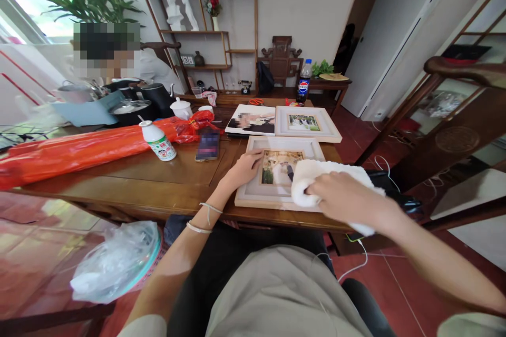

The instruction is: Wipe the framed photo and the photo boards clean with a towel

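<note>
A pale wooden picture frame (247,197) lies flat at the table's front edge, with a small couple's photo (272,168) mounted in its middle. My left hand (247,168) rests on its left side, fingers stretched out over the frame towards the photo. Bunched in my right hand (336,197) is a white cloth (312,171), which lies over the right part of the frame and hangs past the table edge. The fingertips of that hand are partly hidden in the cloth. Behind lie a second framed photo (282,126) and a white photo panel (253,111).
Left on the wooden table (174,189) are a phone (207,146), a white bottle (157,139) and a long red plastic-wrapped bundle (87,147). A cola bottle (304,83) stands at the back. Another person (154,66) sits far left. A wooden chair (438,126) is at right.
</note>
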The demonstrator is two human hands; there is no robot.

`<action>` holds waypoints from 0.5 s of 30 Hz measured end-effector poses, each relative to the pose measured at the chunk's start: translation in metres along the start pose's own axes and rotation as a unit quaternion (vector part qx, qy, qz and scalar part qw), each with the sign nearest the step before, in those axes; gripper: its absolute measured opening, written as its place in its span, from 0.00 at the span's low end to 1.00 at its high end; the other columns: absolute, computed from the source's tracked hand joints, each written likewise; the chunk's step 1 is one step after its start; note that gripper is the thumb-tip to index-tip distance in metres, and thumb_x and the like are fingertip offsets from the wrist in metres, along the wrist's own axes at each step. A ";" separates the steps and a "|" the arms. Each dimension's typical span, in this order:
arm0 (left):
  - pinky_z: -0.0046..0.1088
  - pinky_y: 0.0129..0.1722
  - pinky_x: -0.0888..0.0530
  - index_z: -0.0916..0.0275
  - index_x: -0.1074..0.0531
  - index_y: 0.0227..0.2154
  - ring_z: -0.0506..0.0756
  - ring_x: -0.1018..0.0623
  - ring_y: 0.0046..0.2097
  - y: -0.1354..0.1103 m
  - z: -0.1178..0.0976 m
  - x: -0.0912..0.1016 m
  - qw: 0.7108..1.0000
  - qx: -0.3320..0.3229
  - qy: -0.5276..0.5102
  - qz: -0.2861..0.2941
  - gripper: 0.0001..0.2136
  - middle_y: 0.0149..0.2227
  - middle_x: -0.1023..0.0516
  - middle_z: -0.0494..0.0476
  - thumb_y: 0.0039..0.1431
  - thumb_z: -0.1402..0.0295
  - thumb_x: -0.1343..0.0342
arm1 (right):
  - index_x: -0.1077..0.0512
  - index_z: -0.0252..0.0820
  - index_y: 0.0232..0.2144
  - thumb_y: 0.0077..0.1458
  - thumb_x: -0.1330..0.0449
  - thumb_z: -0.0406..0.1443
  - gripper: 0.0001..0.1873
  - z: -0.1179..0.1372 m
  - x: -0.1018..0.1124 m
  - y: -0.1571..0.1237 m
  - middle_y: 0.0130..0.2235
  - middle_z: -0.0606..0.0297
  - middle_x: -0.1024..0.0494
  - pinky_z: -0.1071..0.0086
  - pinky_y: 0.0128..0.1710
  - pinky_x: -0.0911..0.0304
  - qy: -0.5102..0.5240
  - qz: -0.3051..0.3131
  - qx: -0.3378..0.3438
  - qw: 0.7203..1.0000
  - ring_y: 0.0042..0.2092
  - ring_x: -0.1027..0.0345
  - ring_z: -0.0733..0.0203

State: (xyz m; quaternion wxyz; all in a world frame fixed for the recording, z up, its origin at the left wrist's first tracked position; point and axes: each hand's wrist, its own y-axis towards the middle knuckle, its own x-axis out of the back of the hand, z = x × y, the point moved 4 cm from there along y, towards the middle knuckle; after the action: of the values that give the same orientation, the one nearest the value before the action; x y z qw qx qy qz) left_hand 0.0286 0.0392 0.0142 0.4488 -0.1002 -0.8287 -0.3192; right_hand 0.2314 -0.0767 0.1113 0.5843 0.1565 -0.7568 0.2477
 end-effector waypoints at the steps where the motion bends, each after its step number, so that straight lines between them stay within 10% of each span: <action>1: 0.38 0.57 0.33 0.65 0.29 0.50 0.59 0.30 0.56 0.000 0.000 0.000 1.000 0.003 -0.002 0.000 0.17 0.56 0.30 0.62 0.59 0.74 0.54 | 0.24 0.42 0.31 0.44 0.49 0.26 0.15 -0.013 0.009 -0.001 0.32 0.59 0.23 0.66 0.29 0.44 0.013 0.017 0.016 1.000 0.33 0.31 0.56; 7: 0.39 0.56 0.32 0.64 0.29 0.50 0.59 0.30 0.57 -0.001 0.000 0.000 1.000 0.016 -0.011 0.001 0.17 0.56 0.30 0.62 0.60 0.73 0.54 | 0.35 0.35 0.53 0.55 0.51 0.29 0.22 -0.057 0.073 0.018 0.42 0.46 0.26 0.59 0.33 0.43 -0.083 -0.278 -0.196 0.937 0.39 0.33 0.46; 11: 0.39 0.57 0.33 0.64 0.29 0.50 0.59 0.29 0.56 -0.001 0.000 0.000 1.000 0.007 -0.007 -0.002 0.17 0.56 0.30 0.62 0.60 0.73 0.54 | 0.39 0.41 0.56 0.53 0.51 0.24 0.27 -0.024 0.061 0.073 0.61 0.49 0.42 0.54 0.43 0.44 -0.084 -0.357 -0.027 0.930 0.51 0.44 0.41; 15: 0.40 0.55 0.31 0.65 0.28 0.48 0.60 0.28 0.54 0.000 -0.002 0.001 1.000 -0.008 -0.005 -0.006 0.15 0.53 0.28 0.63 0.60 0.74 0.54 | 0.37 0.42 0.55 0.52 0.52 0.22 0.28 0.001 0.023 0.138 0.57 0.51 0.37 0.58 0.45 0.46 -0.088 -0.266 0.122 0.952 0.50 0.44 0.48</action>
State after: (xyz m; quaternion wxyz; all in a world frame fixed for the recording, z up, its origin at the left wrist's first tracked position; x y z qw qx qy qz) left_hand 0.0291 0.0383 0.0160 0.4419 -0.1001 -0.8288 -0.3283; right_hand 0.1517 0.0381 0.1069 0.5366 0.4433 -0.7002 0.1590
